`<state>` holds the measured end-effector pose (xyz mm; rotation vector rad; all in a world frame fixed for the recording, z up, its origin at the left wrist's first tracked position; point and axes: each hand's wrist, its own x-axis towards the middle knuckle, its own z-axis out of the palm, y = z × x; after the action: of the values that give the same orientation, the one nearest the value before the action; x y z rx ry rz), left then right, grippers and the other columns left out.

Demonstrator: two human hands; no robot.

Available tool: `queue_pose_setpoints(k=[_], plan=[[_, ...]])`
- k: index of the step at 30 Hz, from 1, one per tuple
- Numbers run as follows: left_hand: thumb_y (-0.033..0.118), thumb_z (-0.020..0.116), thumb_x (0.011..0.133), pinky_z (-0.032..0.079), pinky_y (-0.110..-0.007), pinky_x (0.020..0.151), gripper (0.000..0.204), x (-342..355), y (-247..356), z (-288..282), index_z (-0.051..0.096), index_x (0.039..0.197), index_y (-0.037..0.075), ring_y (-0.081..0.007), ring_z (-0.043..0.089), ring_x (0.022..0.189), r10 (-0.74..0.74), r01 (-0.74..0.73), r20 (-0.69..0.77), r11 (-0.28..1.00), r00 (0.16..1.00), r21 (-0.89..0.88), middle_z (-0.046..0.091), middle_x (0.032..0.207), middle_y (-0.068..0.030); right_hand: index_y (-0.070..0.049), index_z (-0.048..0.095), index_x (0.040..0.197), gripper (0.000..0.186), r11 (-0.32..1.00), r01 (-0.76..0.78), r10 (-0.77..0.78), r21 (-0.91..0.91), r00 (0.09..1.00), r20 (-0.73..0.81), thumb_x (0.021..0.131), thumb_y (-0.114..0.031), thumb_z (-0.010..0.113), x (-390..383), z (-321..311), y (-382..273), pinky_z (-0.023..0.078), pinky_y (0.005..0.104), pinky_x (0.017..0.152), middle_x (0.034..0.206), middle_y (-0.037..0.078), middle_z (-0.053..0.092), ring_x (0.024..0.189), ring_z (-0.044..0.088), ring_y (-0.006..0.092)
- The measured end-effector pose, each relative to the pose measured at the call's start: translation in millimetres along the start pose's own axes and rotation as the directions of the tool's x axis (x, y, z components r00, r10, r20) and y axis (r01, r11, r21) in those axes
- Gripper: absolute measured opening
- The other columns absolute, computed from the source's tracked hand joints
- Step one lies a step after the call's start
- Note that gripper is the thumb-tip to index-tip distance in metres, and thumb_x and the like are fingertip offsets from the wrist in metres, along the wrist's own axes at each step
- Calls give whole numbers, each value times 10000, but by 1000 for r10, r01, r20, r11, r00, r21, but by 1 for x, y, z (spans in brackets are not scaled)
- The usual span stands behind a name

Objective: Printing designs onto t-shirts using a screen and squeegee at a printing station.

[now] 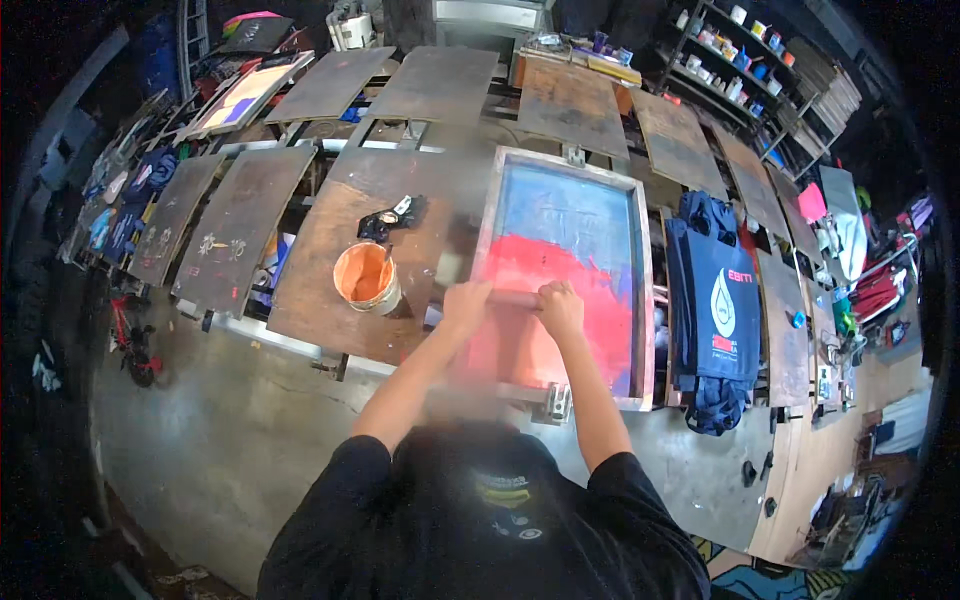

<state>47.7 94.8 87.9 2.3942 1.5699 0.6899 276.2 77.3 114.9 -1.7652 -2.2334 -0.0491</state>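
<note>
Both of my hands grip the handle of a squeegee (514, 299), one toward each end. My left hand (465, 306) has its fingers wrapped round the left part. Closed over the right part is my right hand (560, 306). The squeegee lies across a framed printing screen (645, 310), over its mesh. Wet red-pink ink (545, 262) covers the middle and near mesh, with a ragged far edge. Beyond it the mesh looks blue-grey, with a faint design. The blade is hidden by the handle and my hands. A metal clamp (558, 402) sits at the screen's near edge.
Left of the screen, a tub (366, 278) smeared with orange stands on a wooden board (310, 320), near a crumpled black item (390, 218). Printed dark blue bags (712, 290) lie on the right. More boards (435, 85) line the far side; shelves (735, 60) hold bottles.
</note>
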Motion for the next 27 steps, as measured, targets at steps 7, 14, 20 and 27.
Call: queue_pose_setpoints(k=[7, 14, 20, 27], plan=[[74, 663, 764, 524, -525, 707, 261, -63, 40, -21, 602, 1018, 61, -403, 658, 830, -97, 92, 191, 995, 977, 34, 663, 945, -185, -111, 683, 807, 68, 995, 27, -26, 96, 1000, -6, 748, -128, 654, -49, -1, -3, 551, 407, 733, 887, 44, 659, 930, 602, 258], [122, 702, 756, 540, -506, 699, 377, -91, 118, -72, 622, 1122, 77, -412, 670, 800, -196, 161, 373, 979, 907, 124, 679, 965, -199, -96, 700, 779, 104, 988, 97, -106, 121, 992, 67, 745, -168, 632, -97, -35, -5, 566, 365, 700, 860, 47, 669, 985, 617, 234], [100, 709, 756, 550, -501, 757, 362, -80, 162, -89, 658, 1114, 112, -418, 674, 836, -148, 137, 430, 989, 890, 57, 682, 964, -194, -80, 714, 714, 139, 982, 79, -114, 172, 973, 203, 732, -191, 632, -112, -48, 6, 571, 373, 703, 792, 84, 691, 904, 653, 235], [119, 717, 763, 534, -501, 797, 313, -72, 157, -64, 673, 1073, 113, -412, 663, 910, -261, 250, 443, 965, 858, 83, 695, 953, -174, -65, 732, 744, 209, 970, 115, -201, 216, 877, 436, 706, -268, 764, -88, -71, 34, 580, 395, 735, 807, 112, 718, 892, 680, 266]])
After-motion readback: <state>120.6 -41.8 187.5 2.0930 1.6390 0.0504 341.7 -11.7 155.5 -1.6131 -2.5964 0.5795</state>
